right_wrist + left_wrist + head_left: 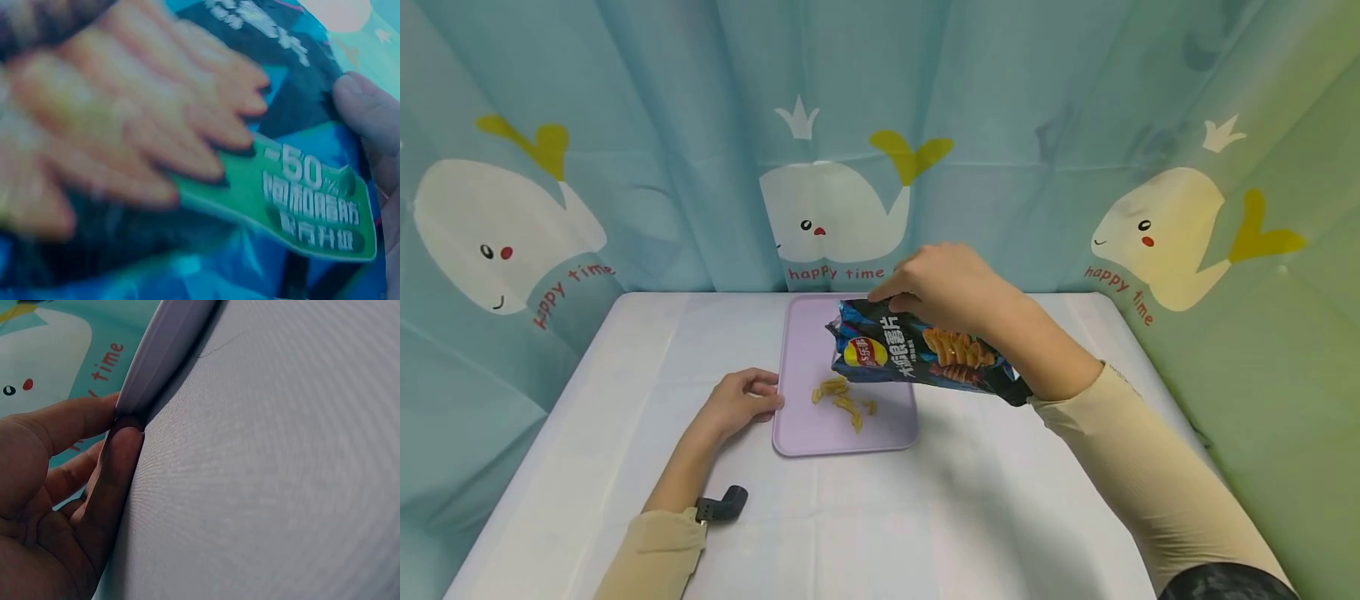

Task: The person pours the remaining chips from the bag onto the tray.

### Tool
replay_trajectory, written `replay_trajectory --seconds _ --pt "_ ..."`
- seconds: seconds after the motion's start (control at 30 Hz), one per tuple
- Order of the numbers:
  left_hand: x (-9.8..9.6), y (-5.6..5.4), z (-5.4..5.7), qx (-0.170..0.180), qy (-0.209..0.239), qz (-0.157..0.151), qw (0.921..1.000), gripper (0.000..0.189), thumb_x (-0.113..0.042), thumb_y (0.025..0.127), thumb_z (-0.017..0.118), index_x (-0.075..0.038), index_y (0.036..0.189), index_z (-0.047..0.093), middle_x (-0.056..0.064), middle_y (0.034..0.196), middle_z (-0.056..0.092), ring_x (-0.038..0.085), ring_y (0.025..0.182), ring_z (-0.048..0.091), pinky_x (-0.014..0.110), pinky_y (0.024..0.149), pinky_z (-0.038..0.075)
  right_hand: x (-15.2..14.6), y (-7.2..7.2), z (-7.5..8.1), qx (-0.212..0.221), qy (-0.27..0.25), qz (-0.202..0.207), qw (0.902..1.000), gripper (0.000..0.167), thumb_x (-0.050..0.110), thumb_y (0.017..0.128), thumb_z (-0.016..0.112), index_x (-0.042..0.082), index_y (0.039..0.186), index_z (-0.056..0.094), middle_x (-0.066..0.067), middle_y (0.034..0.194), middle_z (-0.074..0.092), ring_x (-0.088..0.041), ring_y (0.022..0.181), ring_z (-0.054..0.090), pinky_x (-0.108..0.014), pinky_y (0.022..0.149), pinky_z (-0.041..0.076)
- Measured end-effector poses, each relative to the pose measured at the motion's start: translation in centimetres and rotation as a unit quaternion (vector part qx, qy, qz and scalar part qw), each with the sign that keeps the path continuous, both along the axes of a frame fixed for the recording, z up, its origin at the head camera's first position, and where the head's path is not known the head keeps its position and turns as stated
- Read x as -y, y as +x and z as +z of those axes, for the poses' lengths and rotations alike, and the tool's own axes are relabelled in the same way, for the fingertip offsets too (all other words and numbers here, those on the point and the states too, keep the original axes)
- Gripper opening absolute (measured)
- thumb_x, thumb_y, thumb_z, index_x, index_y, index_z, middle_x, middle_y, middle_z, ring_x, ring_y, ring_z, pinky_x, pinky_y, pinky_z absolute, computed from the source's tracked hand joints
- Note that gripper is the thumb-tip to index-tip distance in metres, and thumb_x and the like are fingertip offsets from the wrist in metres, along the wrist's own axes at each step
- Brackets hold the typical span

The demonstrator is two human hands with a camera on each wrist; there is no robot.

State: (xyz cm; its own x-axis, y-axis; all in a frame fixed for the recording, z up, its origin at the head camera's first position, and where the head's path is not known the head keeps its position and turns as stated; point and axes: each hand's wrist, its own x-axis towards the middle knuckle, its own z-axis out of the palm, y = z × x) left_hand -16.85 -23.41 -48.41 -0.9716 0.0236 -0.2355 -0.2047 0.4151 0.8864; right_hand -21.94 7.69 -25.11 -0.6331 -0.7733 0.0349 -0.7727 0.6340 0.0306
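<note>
My right hand (951, 283) grips the upper edge of a blue and black potato chip bag (891, 354). The bag lies on its side in the air over a lilac tray (805, 437), its torn end towards the left. Several ridged yellow potato chips (831, 387) lie scattered on the tray below it. At the tray's left edge, my left hand (737, 404) pinches the rim with finger and thumb, as the left wrist view shows. In the right wrist view the printed bag front (300, 194) fills the picture, with the thumb (362, 103) at its edge.
The tray sits on a white-covered table (850, 525), close to its far edge. Behind the table hangs a blue curtain (700, 208) printed with whales; green cloth (1300, 400) hangs at the right. A black wrist device (722, 504) sits on the left wrist.
</note>
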Motion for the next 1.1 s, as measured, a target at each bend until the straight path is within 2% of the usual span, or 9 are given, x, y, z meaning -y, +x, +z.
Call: replay_trajectory --seconds 0.2,0.37,0.53,0.63,0.8,0.97,1.1 --pt "-0.08 0.12 0.08 0.002 -0.005 0.0 1.0 0.045 -0.009 0.088 0.075 0.006 0.127 0.058 0.013 0.099 0.065 0.015 0.08 0.065 0.027 0.074 0.063 0.09 0.03 -0.23 0.002 0.01 0.009 0.9999 0.027 0.025 0.093 0.072 0.036 0.118 0.074 0.012 0.114 0.073 -0.017 0.084 0.068 -0.033 0.057 0.053" --pt "-0.12 0.11 0.16 0.002 -0.004 -0.002 1.0 0.045 -0.009 0.088 0.075 0.006 0.127 0.058 0.013 0.099 0.064 0.015 0.08 0.065 0.027 0.074 0.063 -0.15 0.03 -0.18 -0.004 -0.001 0.006 1.0 0.026 0.025 0.093 0.072 0.036 0.117 0.075 0.01 0.112 0.074 -0.016 0.084 0.068 -0.032 0.057 0.053" --pt "-0.12 0.06 0.14 0.002 -0.007 -0.001 1.0 0.044 -0.009 0.088 0.075 0.006 0.127 0.059 0.013 0.099 0.065 0.015 0.08 0.065 0.026 0.074 0.063 -0.22 0.03 -0.15 -0.001 -0.002 0.0 1.0 0.026 0.025 0.094 0.071 0.037 0.117 0.074 0.011 0.113 0.074 -0.014 0.071 0.063 -0.029 0.051 0.047" --pt "-0.11 0.04 0.09 0.004 -0.012 0.002 0.9999 0.044 -0.009 0.088 0.075 0.005 0.127 0.059 0.013 0.099 0.065 0.015 0.08 0.065 0.026 0.073 0.063 -0.21 -0.01 -0.22 -0.003 -0.001 -0.003 1.0 0.026 0.025 0.094 0.071 0.037 0.117 0.074 0.01 0.113 0.074 -0.014 0.07 0.062 -0.029 0.051 0.047" --pt "-0.13 0.01 0.11 0.005 -0.012 0.002 0.9999 0.044 -0.009 0.088 0.075 0.005 0.127 0.059 0.014 0.1 0.065 0.015 0.08 0.065 0.026 0.073 0.063 -0.26 -0.02 -0.28 -0.008 0.001 -0.004 1.0 0.026 0.025 0.093 0.072 0.037 0.117 0.074 0.01 0.112 0.074 -0.015 0.077 0.066 -0.03 0.053 0.05" --pt "-0.17 0.04 0.17 0.008 -0.011 0.002 0.9999 0.045 -0.01 0.088 0.075 0.005 0.127 0.059 0.014 0.101 0.065 0.015 0.081 0.065 0.026 0.074 0.063 -0.32 0.04 -0.19 -0.002 0.004 -0.004 1.0 0.026 0.025 0.094 0.071 0.036 0.117 0.074 0.009 0.113 0.074 -0.015 0.074 0.064 -0.03 0.052 0.049" --pt "-0.15 0.05 0.21 0.006 -0.011 0.002 0.9999 0.045 -0.009 0.088 0.075 0.005 0.127 0.058 0.014 0.101 0.064 0.016 0.082 0.065 0.026 0.074 0.063 -0.34 0.12 -0.03 -0.007 0.008 -0.007 0.9999 0.026 0.026 0.094 0.071 0.037 0.117 0.074 0.01 0.114 0.074 -0.016 0.078 0.065 -0.031 0.054 0.05"
